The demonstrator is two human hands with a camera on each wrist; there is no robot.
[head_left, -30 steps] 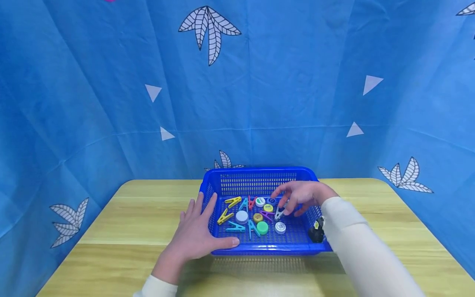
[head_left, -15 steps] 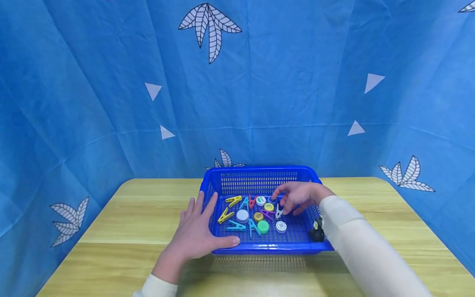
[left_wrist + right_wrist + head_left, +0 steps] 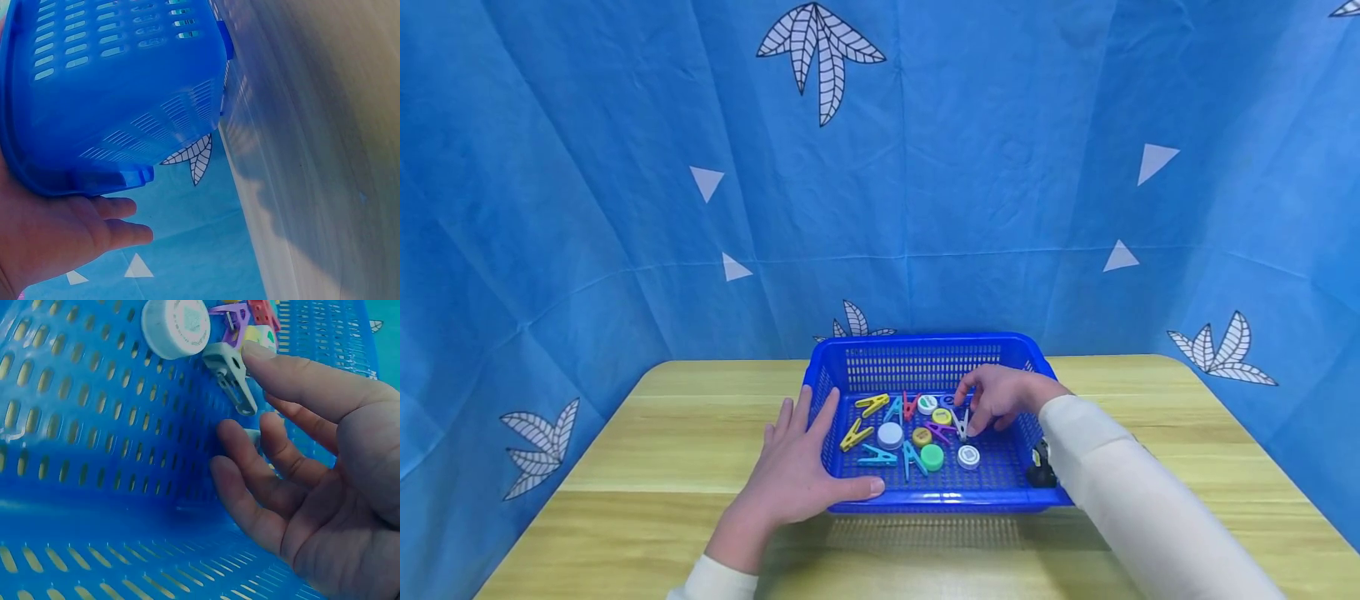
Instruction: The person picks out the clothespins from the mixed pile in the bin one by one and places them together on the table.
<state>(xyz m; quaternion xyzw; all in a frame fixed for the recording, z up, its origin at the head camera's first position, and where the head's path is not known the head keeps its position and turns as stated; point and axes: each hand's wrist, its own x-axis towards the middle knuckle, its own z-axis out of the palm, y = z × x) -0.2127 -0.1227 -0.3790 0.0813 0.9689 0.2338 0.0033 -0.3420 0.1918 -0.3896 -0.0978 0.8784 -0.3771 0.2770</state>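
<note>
A white clothespin (image 3: pixel 961 426) lies in the blue basket (image 3: pixel 940 501), pinched at its legs by the thumb and index finger of my right hand (image 3: pixel 1000 395). In the right wrist view the thumb overlaps the clothespin (image 3: pixel 231 375), with the other fingers curled beside it. My left hand (image 3: pixel 793 467) rests spread on the basket's left front corner, thumb along the front rim. Around the white clothespin are a purple clothespin (image 3: pixel 938 431), a yellow cap (image 3: pixel 942 416) and a white cap (image 3: pixel 968 457).
Further left lie yellow clothespins (image 3: pixel 855 436), turquoise clothespins (image 3: pixel 877 456), a red clothespin (image 3: pixel 909 407), a large white cap (image 3: pixel 890 436) and a green cap (image 3: pixel 932 457). A black object (image 3: pixel 1041 474) sits by the right wall. Behind the wooden table (image 3: pixel 685 467) hangs a blue curtain (image 3: pixel 955 167).
The white clothespin has turned and shifted slightly left, its legs now pointing away from me. My right hand has moved a little with it; my left hand has stayed put.
</note>
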